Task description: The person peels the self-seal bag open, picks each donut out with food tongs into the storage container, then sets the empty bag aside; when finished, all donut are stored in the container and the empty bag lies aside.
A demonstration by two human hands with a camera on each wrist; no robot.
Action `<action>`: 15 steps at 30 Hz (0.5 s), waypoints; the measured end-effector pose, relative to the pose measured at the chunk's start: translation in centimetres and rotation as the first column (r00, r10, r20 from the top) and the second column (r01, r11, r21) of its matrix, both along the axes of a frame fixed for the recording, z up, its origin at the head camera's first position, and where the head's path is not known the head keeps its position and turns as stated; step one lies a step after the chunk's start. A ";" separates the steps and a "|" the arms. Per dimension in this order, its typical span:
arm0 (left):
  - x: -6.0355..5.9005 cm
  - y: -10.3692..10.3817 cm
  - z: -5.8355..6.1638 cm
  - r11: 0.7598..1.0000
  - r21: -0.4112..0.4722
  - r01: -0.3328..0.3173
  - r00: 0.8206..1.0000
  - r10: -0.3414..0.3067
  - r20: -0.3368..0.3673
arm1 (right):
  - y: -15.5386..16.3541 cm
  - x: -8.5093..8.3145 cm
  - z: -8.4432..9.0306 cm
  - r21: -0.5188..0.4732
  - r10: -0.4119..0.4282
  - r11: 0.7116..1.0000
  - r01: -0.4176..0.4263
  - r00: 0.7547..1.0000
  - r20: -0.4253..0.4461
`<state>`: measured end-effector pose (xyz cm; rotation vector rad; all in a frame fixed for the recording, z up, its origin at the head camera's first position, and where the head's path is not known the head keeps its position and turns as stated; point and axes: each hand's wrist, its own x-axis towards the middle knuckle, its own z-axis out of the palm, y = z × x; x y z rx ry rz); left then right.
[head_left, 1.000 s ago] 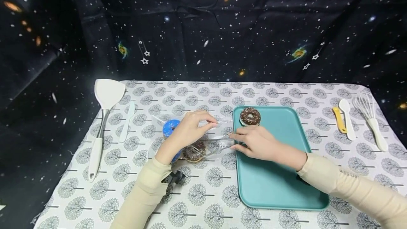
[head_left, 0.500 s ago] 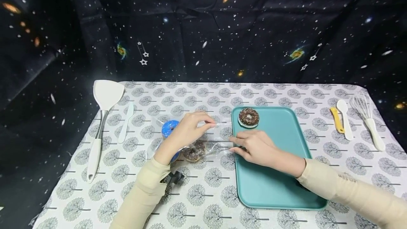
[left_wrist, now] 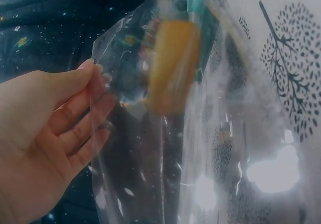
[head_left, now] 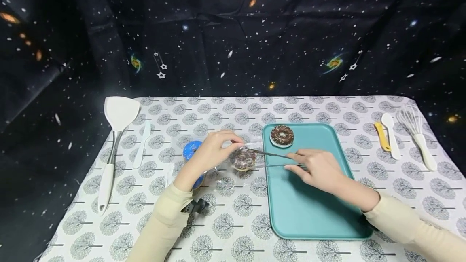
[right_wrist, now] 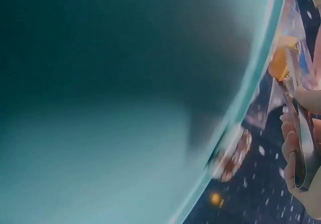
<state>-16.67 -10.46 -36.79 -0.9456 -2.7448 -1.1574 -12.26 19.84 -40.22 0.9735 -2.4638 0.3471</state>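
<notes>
In the head view my left hand pinches the edge of a clear plastic bag between thumb and fingertips. Metal tongs are in my right hand, their arms reaching left into the bag. Between the tong tips is a chocolate-topped donut, near the bag's mouth. Its tan side shows blurred through the plastic in the left wrist view. Two blue donuts lie in the bag, one behind the other, partly covered by my left hand. The right wrist view catches the tongs at its edge.
My right hand is above a teal tray, which carries another chocolate donut at its far left corner. A white turner and white knife lie left. A yellow-handled piece, white spoon and whisk lie right.
My right hand has moved right over the tray with the tongs. The chocolate donut in the bag has shifted right and up toward the bag's mouth. My left hand stays at the bag's edge.
</notes>
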 end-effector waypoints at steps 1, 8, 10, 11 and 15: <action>0.0 0.0 0.0 1.000 0.002 0.001 1.000 -0.001 -0.005 | 0.6 0.1 0.2 -0.010 -0.013 1.000 0.013 1.000 -0.001; -0.1 0.0 -0.1 1.000 -0.001 -0.010 1.000 0.010 -0.011 | 4.6 1.1 1.8 -0.026 -0.118 0.993 0.118 0.993 -0.002; -0.1 0.0 0.0 1.000 -0.004 -0.018 1.000 0.018 -0.002 | 5.7 1.3 2.0 -0.025 -0.151 0.988 0.151 0.989 0.008; -0.1 0.0 0.0 1.000 -0.004 -0.022 1.000 0.022 0.003 | 6.2 1.3 2.1 -0.023 -0.169 0.985 0.169 0.986 0.008; -0.1 0.1 -0.1 1.000 0.000 -0.026 1.000 0.026 0.012 | 8.4 1.6 2.5 -0.003 -0.254 0.967 0.254 0.967 0.019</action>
